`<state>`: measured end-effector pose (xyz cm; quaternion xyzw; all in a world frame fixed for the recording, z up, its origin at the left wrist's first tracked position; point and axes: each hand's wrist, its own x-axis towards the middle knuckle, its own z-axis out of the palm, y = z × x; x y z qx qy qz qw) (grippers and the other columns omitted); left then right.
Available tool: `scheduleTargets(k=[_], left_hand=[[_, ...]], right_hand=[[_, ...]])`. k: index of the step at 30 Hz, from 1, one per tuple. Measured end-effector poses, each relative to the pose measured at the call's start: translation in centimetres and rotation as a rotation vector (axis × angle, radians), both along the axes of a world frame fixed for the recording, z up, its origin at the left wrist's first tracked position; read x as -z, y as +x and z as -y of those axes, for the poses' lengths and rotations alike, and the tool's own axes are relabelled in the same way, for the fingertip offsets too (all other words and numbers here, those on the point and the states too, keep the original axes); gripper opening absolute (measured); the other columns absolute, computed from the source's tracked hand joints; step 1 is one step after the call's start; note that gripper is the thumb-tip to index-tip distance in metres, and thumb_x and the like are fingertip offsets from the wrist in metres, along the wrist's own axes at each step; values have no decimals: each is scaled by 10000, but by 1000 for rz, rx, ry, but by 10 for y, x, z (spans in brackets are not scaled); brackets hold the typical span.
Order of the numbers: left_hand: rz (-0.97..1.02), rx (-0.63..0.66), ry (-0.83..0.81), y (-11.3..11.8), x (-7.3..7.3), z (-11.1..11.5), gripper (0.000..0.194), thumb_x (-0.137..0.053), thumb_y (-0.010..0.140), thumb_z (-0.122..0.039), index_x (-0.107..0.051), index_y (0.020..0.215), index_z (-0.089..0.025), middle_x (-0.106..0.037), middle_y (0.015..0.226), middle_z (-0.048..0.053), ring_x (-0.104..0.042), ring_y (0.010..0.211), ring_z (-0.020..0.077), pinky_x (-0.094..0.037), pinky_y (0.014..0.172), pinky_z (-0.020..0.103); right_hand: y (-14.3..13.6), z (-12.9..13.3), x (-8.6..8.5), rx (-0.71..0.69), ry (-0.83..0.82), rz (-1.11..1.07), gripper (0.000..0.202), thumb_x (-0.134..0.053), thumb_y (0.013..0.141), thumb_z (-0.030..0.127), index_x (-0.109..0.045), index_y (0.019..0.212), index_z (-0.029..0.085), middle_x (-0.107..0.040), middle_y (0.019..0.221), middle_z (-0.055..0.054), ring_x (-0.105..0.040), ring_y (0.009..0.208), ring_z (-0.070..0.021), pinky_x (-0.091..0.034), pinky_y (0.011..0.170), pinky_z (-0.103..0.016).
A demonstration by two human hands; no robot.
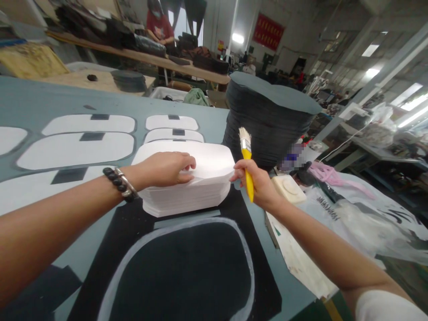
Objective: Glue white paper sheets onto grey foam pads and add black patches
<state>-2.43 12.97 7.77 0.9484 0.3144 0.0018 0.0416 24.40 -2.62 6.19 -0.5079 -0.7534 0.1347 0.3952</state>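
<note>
A stack of white rounded sheets (187,196) sits at the far end of a black board. My left hand (167,168), with a dark bead bracelet at the wrist, pinches the front edge of the top white sheet (210,156), which is slightly raised. My right hand (256,180) grips a paintbrush (246,156) by its yellow handle, bristles up. Its thumb and fingertips also touch the right end of the top sheet. In front lies a dark rounded panel (187,272) with a pale, wet-looking band around its border, resting on the black board (267,285).
White panels with dark tabs (76,149) lie on the blue-grey table (20,98) to the left. A tall stack of dark pieces (261,120) rises at the back right. A cream container (289,188) and plastic bags (361,223) are to the right. Another person (160,26) works at a far bench.
</note>
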Motion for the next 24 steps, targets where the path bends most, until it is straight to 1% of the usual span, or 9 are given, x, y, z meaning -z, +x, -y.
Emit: scheduleTargets(k=[2,4,7,10,14,18,21,22,24], left_hand=[[0,4,20,0,1,2,409,-528,902,-512,-707,1140,-232,-726,1179,109,-668,963,270,-415,724,337],[-4,17,33,-1,1,4,395,-534,903,-499,-702,1133,-225,-723,1158,111,-666,959,269,-425,736,339],[-10,37,61,-1,1,6,363,-524,930,-480,-679,1121,-212,-714,1129,108,-656,942,253,-430,742,332],[-16,42,84,0,3,10,327,-529,942,-464,-665,1093,-208,-698,1101,111,-649,944,250,-435,737,327],[-41,58,145,2,6,18,245,-511,948,-364,-676,1035,-205,-664,1086,133,-642,962,273,-452,724,345],[-43,50,149,1,6,23,235,-481,954,-331,-672,975,-196,-647,1057,140,-634,916,275,-446,686,359],[-19,41,127,-1,6,22,221,-483,943,-315,-670,933,-197,-648,1021,133,-629,879,262,-447,693,362],[-11,41,120,-1,7,21,223,-482,942,-315,-671,925,-199,-649,1011,129,-629,876,259,-452,704,362],[-1,42,105,-2,7,20,230,-485,942,-321,-681,926,-201,-654,1001,126,-633,880,258,-465,729,364]], right_hand=[[-18,-6,13,-82,49,57,166,-489,1044,251,-535,1203,234,-713,1080,-57,-706,984,-171,-530,876,-300],[-38,-12,21,-167,90,177,201,-507,1014,203,-535,1211,233,-703,1140,-78,-682,1054,-197,-519,925,-330],[-63,-20,29,-212,139,405,310,-511,966,151,-538,1271,200,-701,1099,-103,-649,996,-232,-507,921,-373],[-77,-22,35,-132,190,605,361,-466,961,129,-559,1308,159,-690,989,-115,-605,855,-248,-489,889,-414],[-85,-13,44,3,271,756,406,-390,964,82,-593,1305,164,-678,910,-110,-566,782,-253,-456,888,-439],[-83,2,49,139,305,792,396,-391,955,79,-623,1261,179,-669,852,-103,-566,774,-262,-435,900,-454],[-78,9,47,255,305,778,363,-416,948,90,-639,1220,181,-673,848,-115,-580,789,-271,-425,887,-449],[-77,10,45,266,309,766,350,-420,949,91,-644,1204,177,-673,846,-116,-585,792,-269,-421,886,-443],[-80,9,41,209,323,742,330,-423,960,94,-646,1188,177,-671,841,-104,-591,793,-259,-414,896,-430]])
